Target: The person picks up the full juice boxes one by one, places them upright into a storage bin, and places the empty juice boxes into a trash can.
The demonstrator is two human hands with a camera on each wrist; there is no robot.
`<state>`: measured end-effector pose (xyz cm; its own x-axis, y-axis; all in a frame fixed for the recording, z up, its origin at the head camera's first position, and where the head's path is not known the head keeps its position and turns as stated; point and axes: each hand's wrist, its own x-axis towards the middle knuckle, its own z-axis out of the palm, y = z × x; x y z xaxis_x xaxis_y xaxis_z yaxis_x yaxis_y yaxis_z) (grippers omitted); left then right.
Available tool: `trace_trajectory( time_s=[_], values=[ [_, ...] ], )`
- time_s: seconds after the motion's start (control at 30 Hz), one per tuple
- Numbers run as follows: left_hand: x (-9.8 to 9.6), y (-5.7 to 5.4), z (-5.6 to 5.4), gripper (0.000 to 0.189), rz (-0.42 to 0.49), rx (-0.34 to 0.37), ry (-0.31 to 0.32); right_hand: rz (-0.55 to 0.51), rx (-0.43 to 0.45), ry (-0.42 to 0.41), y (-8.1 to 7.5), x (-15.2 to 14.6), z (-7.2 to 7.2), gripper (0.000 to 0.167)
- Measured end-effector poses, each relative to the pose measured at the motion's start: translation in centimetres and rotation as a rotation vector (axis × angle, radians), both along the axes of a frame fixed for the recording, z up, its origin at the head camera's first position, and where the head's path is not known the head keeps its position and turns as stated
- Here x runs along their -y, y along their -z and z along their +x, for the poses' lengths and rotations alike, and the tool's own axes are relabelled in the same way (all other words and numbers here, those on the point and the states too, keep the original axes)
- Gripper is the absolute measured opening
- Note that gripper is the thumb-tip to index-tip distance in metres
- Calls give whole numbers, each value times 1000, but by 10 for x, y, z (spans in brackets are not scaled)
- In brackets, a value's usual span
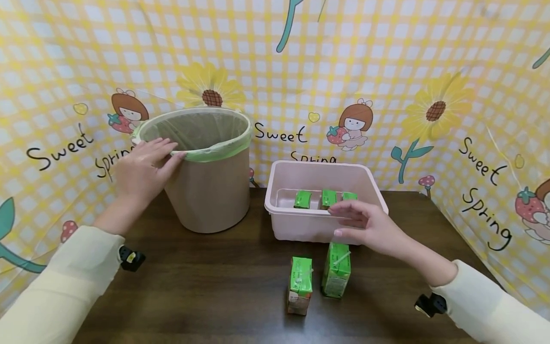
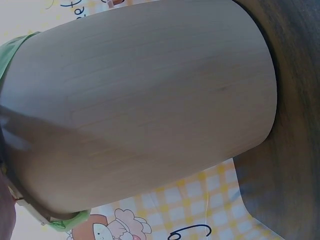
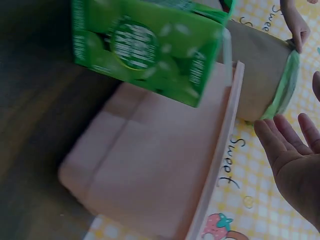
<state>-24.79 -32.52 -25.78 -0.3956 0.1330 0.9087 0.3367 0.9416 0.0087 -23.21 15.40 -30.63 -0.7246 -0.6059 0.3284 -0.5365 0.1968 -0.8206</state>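
Note:
My left hand (image 1: pixel 148 167) grips the near left rim of a round, wood-coloured trash can (image 1: pixel 210 196), its fingers over the edge and its thumb against the green bag liner (image 1: pixel 221 150). With fingers apart and nothing in it, my right hand (image 1: pixel 374 227) hovers at the front wall of a pale pink plastic bin (image 1: pixel 309 228). Just below that hand stands a green juice box (image 1: pixel 336 274) with a straw on it, shown close up in the right wrist view. A second juice box (image 1: pixel 300 286) stands nearer, to its left. Three green juice boxes (image 1: pixel 302 199) show inside the bin.
The dark wooden table (image 1: pixel 206 286) carries the trash can at left and the bin to its right. A yellow checked cloth (image 1: pixel 283 81) hangs behind and on both sides. The left wrist view is mostly filled by the can's side.

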Motion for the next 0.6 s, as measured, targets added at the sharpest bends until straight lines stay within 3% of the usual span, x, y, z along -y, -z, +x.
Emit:
trace_trajectory(
  time_s=[0.33,0.6],
  values=[
    [2,1,-1,32,-10,0,8,98,-8,-56,33,-16,11,48],
    [2,1,-1,32,-11,0,-5,106,-3,-116,52,-20,12,68]
  ],
)
